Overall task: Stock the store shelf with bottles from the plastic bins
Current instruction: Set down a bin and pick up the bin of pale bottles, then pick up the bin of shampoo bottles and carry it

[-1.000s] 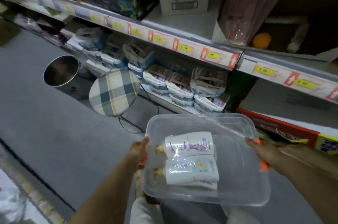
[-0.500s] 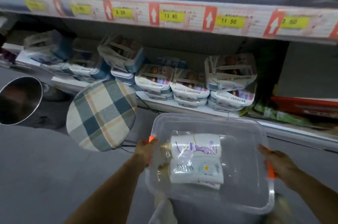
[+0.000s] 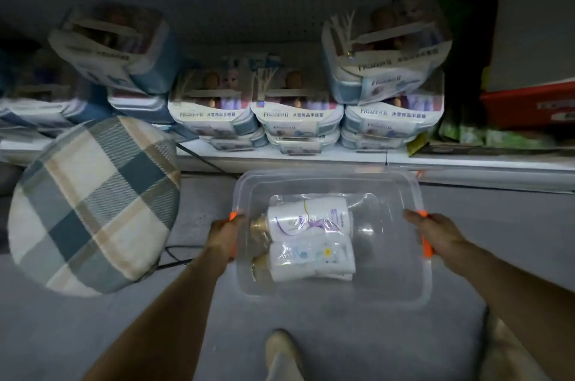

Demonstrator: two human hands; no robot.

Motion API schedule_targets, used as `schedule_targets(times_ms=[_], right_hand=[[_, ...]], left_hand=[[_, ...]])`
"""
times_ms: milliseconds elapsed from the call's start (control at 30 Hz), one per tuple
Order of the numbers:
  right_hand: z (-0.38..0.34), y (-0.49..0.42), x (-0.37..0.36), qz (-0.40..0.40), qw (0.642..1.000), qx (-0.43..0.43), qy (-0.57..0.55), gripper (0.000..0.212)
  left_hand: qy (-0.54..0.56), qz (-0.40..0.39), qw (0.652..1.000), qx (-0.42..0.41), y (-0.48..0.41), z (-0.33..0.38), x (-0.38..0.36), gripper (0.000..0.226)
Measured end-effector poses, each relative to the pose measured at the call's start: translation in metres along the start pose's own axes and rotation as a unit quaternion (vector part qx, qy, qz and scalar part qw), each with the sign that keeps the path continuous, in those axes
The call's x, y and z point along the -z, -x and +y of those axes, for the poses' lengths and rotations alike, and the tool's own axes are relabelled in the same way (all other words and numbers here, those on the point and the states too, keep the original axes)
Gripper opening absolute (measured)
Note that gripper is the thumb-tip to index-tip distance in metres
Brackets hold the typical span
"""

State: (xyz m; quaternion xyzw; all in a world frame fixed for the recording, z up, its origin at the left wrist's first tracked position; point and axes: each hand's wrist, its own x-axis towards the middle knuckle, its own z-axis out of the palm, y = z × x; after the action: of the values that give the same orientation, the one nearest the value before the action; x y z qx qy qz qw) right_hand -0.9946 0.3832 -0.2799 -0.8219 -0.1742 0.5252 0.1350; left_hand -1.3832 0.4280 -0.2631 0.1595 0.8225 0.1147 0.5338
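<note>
Head view: your left hand [image 3: 225,236] and right hand [image 3: 435,232] each clasp an end of the bin [image 3: 390,285], holding it level before the front edge of the shelf [image 3: 311,157], likely so the two bottles [image 3: 308,223] inside cannot roll.

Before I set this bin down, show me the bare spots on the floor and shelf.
Bare floor lies right of the bin, bordered by the shelf edge. A narrower strip runs between stool and bin, crossed by a cable. The shelf is crowded: stacked cases fill it nearly to the front.
</note>
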Motion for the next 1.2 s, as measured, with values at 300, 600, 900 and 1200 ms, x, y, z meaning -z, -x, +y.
schedule_targets(times_ms=[300,600,900,1200], right_hand=[[0.003,-0.011,0.0,-0.098,0.994,-0.041,0.015,0.066],[-0.024,0.049,-0.005,-0.062,0.998,-0.027,-0.009,0.044],[-0.074,0.171,0.057,-0.157,0.972,-0.02,-0.172,0.034],[-0.118,0.3,0.192,-0.122,0.939,0.049,-0.317,0.035]], left_hand=[[0.006,-0.043,0.998,0.055,-0.021,-0.022,-0.022,0.069],[0.072,-0.03,0.997,0.03,0.048,0.029,-0.029,0.044],[0.259,-0.128,0.956,0.053,0.196,0.05,-0.026,0.058],[0.3,-0.201,0.932,-0.033,0.364,0.115,-0.032,0.046]])
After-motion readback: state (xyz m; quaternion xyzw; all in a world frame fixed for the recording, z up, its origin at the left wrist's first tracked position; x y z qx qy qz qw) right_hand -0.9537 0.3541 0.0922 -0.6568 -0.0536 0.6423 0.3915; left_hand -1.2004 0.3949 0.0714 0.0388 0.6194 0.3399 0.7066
